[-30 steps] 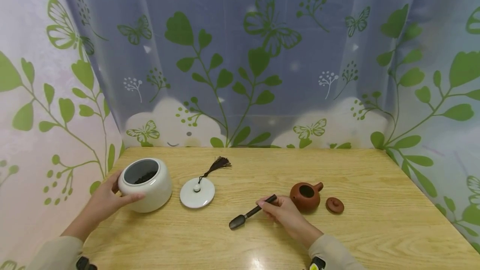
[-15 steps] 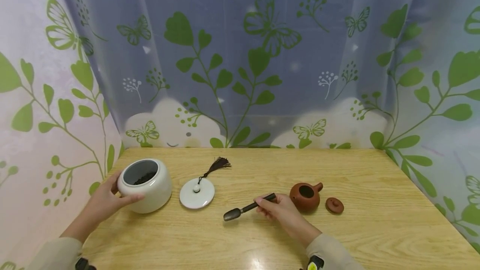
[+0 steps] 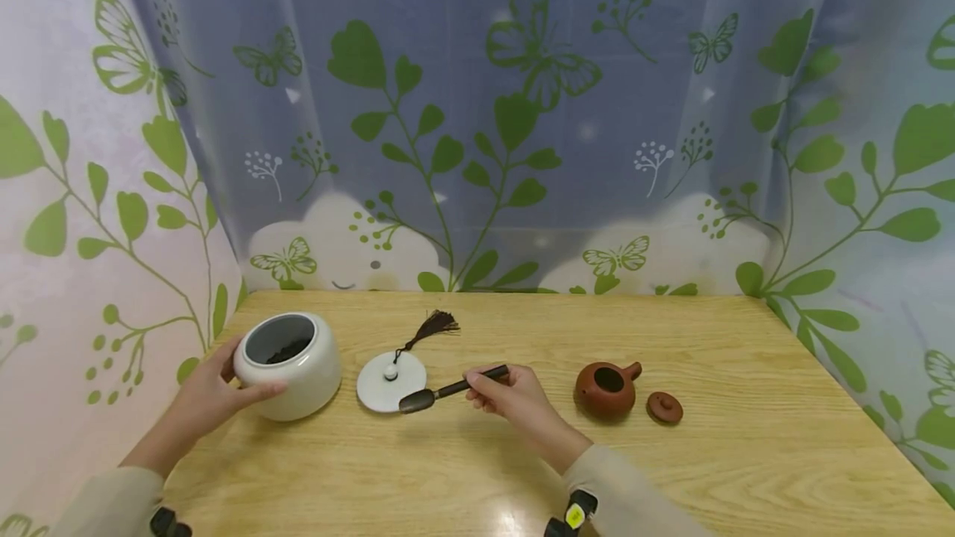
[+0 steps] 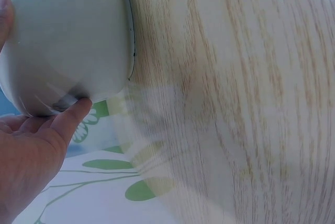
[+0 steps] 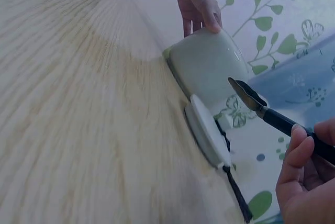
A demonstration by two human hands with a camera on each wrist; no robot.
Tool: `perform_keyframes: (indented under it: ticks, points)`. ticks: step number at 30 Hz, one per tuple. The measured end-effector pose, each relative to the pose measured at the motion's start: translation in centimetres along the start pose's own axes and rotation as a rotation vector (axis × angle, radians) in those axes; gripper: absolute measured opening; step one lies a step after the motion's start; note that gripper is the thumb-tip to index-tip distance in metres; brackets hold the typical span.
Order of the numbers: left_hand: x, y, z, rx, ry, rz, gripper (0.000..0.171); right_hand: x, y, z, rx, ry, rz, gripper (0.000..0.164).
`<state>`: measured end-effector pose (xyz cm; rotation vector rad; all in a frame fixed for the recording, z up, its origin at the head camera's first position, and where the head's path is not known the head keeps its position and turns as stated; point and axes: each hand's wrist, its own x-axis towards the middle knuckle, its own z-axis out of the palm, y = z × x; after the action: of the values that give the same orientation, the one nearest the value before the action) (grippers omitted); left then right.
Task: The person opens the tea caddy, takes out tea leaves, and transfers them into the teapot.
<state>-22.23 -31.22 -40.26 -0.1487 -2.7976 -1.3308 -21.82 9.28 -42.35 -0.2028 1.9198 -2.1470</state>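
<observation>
My left hand (image 3: 212,400) holds a white ceramic jar (image 3: 307,384) at its left side, thumb across the front. Dark leaf-like bits (image 3: 289,350) lie inside the jar, which stands on the table at the left. In the left wrist view, the fingers (image 4: 70,119) touch the jar's smooth wall (image 4: 68,41). My right hand (image 3: 515,403) pinches the black handle of a small tea scoop (image 3: 453,389) between thumb and fingers. Above the table, the scoop's bowl (image 5: 247,94) points toward the jar and appears empty. In the head view it overlaps the white jar lid's (image 3: 376,379) front right edge.
A black tassel (image 3: 436,324) is tied to the jar lid's knob and lies behind it. On the right, a reddish-brown clay teapot (image 3: 589,396) stands uncovered, its small lid (image 3: 665,408) beside it. Patterned curtains (image 3: 448,147) rise behind the wooden table (image 3: 477,330).
My right hand has carried the tea scoop leftward and up, away from the teapot and toward the jar lid. The left hand and jar have stayed in place.
</observation>
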Motion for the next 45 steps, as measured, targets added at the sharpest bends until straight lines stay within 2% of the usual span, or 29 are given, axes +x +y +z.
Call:
perform_keyframes:
  ticks: [11, 23, 33, 39, 45]
  points:
    - [0.1, -0.1, 0.1, 0.016, 0.011, 0.009, 0.095, 1.9, -1.4, 4.3, 0.030, -0.005, -0.089, 0.031]
    - [0.3, -0.5, 0.1, 0.026, 0.028, 0.025, 0.100, 4.1, -3.3, 8.8, 0.062, -0.013, -0.167, 0.029]
    - [0.1, -0.4, 0.1, 0.017, 0.022, 0.029, 0.100, 6.5, -5.1, 12.5, -0.014, -0.016, -0.169, 0.022]
    - [0.2, -0.5, 0.1, 0.024, 0.021, 0.020, 0.101, 7.9, -4.8, 14.3, -0.100, -0.002, -0.165, 0.018]
    - [0.2, -0.4, 0.2, 0.030, 0.020, 0.018, 0.100, 9.1, -4.4, 15.8, -0.228, -0.002, -0.210, 0.012]
